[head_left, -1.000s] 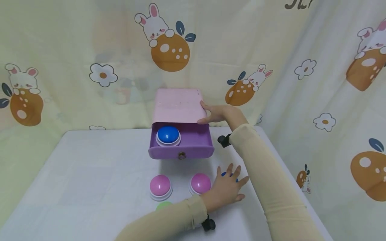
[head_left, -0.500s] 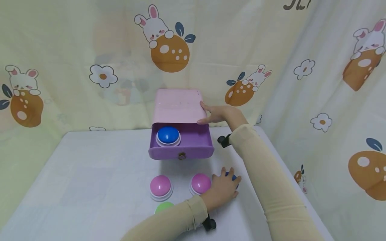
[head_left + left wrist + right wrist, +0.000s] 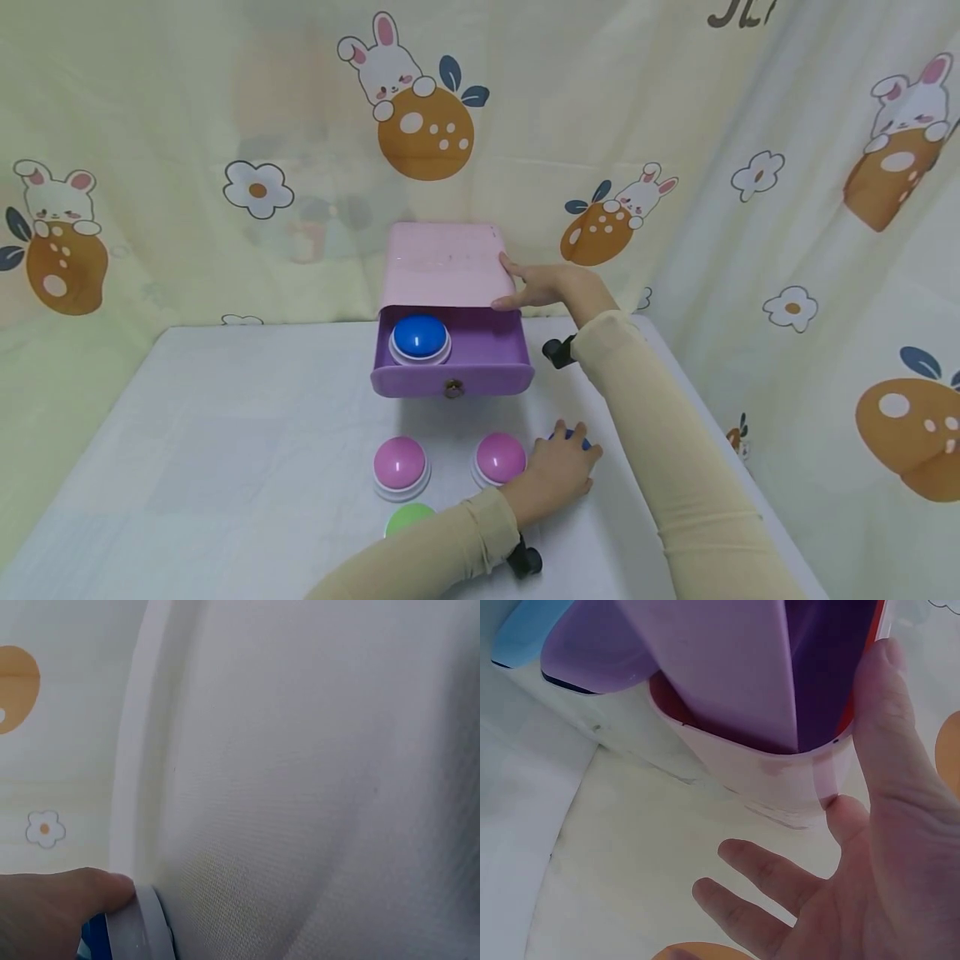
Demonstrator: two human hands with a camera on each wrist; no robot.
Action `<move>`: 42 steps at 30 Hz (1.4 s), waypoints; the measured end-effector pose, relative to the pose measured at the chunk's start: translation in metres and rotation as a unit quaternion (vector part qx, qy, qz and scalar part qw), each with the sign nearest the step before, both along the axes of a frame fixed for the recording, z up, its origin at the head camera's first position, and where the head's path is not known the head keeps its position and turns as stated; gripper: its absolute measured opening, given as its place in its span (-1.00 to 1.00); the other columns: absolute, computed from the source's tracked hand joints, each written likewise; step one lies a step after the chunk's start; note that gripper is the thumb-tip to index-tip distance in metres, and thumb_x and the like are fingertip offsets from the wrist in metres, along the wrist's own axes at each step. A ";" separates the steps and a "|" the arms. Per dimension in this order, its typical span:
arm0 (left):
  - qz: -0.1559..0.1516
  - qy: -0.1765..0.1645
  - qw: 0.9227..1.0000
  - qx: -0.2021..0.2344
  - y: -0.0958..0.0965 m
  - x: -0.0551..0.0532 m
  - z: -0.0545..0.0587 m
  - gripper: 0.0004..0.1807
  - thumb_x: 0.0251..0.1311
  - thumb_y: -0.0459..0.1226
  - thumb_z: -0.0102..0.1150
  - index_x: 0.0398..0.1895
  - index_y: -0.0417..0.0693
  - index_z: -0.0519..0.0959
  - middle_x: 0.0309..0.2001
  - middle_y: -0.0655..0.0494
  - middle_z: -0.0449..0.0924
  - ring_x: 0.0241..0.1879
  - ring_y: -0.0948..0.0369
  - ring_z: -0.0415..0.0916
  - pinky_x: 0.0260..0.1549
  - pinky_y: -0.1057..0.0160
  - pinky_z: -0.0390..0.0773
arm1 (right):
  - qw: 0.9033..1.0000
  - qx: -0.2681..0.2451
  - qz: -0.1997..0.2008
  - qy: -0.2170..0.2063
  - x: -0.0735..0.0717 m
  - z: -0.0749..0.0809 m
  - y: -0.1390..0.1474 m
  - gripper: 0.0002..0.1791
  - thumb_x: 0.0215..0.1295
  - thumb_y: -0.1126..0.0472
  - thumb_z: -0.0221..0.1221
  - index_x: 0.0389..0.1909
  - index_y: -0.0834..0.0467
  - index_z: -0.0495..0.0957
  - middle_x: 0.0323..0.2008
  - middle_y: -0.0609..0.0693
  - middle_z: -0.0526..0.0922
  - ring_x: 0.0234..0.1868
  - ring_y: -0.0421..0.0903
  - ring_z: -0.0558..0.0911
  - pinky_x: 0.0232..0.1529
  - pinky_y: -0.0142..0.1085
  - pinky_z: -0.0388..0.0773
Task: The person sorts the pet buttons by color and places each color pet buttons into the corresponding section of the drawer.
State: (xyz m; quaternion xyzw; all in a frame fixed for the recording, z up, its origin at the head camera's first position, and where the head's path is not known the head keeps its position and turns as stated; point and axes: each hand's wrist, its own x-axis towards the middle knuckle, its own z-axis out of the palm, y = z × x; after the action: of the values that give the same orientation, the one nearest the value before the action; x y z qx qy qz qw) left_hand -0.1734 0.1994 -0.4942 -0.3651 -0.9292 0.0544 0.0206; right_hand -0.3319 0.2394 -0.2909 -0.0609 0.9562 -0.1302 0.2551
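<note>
While the left hand grips one blue button at the counter's right, beside a pink button | right hand, fingers loosely extended, touches the pink box's side | purple drawer juts out, second blue button inside at left.

Head camera faces forward and down over the bench; wrist cameras look closely past left hand and right hand, the latter sharing the pink box with head view.
</note>
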 end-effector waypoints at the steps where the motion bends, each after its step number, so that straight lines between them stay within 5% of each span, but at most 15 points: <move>1: -0.001 0.000 1.000 0.000 0.000 0.000 0.000 -0.48 0.18 0.18 0.11 0.23 0.49 0.36 0.32 0.23 0.31 0.29 0.08 0.31 -0.20 0.12 0.64 | 1.000 0.001 0.000 0.000 0.000 0.000 0.000 0.11 0.10 -0.43 0.09 0.44 -0.35 -0.49 0.53 0.06 -0.30 0.52 0.19 -0.19 0.41 0.26 -0.15; 27: -0.029 -0.004 0.999 0.026 -0.007 0.011 0.004 -0.58 0.10 0.14 0.22 0.06 0.43 0.51 -0.04 0.27 0.50 -0.07 0.21 0.43 -0.51 0.30 0.57 | 1.000 -0.005 0.002 -0.004 -0.001 0.000 -0.001 0.12 0.14 -0.38 0.11 0.45 -0.30 -0.50 0.53 0.08 -0.31 0.52 0.18 -0.21 0.42 0.24 -0.16; 42: -0.056 -0.027 0.998 0.031 -0.013 0.026 0.012 -0.56 0.11 0.16 0.20 0.08 0.45 0.49 0.01 0.31 0.50 -0.06 0.26 0.42 -0.47 0.33 0.57 | 1.000 -0.007 -0.005 -0.010 0.000 0.001 -0.001 0.13 0.11 -0.42 0.10 0.44 -0.33 -0.51 0.53 0.07 -0.33 0.51 0.21 -0.23 0.40 0.28 -0.18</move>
State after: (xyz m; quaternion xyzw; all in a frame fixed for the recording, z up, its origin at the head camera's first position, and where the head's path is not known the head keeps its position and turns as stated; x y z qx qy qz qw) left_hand -0.1476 0.1862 -0.4823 -0.4170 -0.9087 0.0141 0.0096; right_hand -0.3318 0.2381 -0.2898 -0.0562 0.9528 -0.1391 0.2638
